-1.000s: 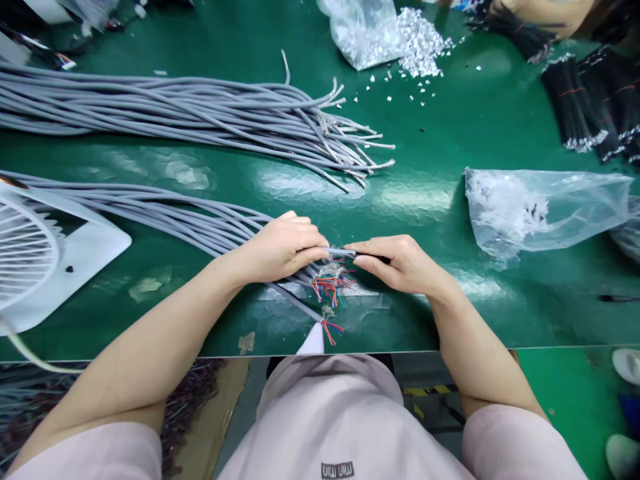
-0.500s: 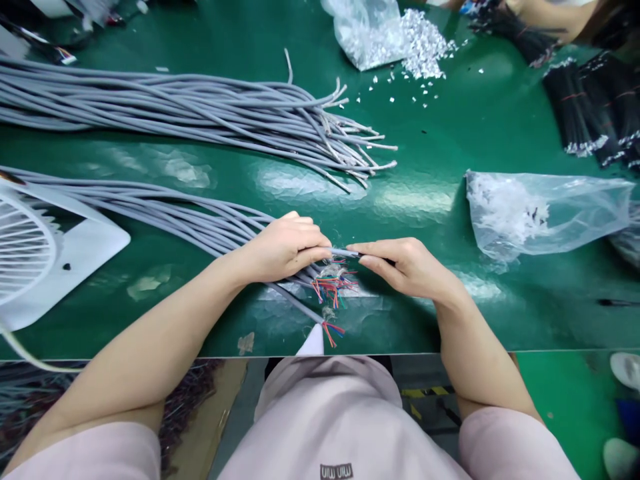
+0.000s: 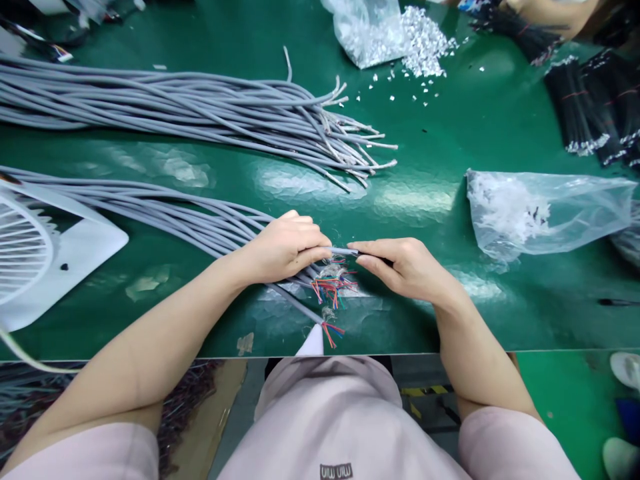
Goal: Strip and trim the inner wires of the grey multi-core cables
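Observation:
My left hand (image 3: 287,248) is closed round a grey cable (image 3: 343,251), whose end sticks out to the right past the thumb. At that end, my right hand (image 3: 405,265) pinches a thin black piece (image 3: 377,260), mostly hidden by the fingers, so its kind is unclear. Its tip meets the cable end. Under and behind my left hand lies a bundle of grey cables (image 3: 200,217). Stripped ends with red, blue and green wires (image 3: 333,287) fan out just below the hands. One separate cable (image 3: 300,307) points towards the table's front edge, its coloured wires bare.
A second grey cable bundle (image 3: 175,107) lies farther back. White fan (image 3: 100,247) stands at left. Plastic bags (image 3: 565,213) and small silvery pieces (image 3: 425,43) lie right and back. Black wire bundles (image 3: 575,107) and another person's arm (image 3: 555,15) are at far right.
My right fingertips have shifted very slightly left along the cable end. Both hands otherwise keep the same grip and place.

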Tool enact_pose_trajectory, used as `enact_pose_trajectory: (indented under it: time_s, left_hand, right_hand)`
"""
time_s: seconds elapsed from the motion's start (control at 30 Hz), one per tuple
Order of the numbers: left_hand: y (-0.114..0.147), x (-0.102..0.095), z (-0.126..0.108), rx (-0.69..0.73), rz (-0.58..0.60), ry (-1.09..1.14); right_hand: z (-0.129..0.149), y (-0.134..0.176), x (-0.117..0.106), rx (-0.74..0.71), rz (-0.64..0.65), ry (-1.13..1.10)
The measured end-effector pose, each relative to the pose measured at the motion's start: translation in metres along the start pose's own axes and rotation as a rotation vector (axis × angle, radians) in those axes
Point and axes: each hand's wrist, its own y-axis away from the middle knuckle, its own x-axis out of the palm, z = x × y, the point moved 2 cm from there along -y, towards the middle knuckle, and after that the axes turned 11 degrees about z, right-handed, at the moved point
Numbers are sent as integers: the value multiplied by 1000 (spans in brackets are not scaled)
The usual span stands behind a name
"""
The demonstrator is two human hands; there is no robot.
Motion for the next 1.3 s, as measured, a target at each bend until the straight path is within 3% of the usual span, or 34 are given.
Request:
enact_pose_trajectory:
  time_s: [0.23,1.13,1.3]
  left_hand:
    - [0,-1,-1,12,-5,4]
    - [-1,2,2,11,18,38]
    - [-1,-1,1,13,20,68]
  right_hand:
    - [1,2,-1,21,20,18]
    - [-8,-8,11,-35,-114,35]
    - [-10,-8,9,-79,-61,-44]
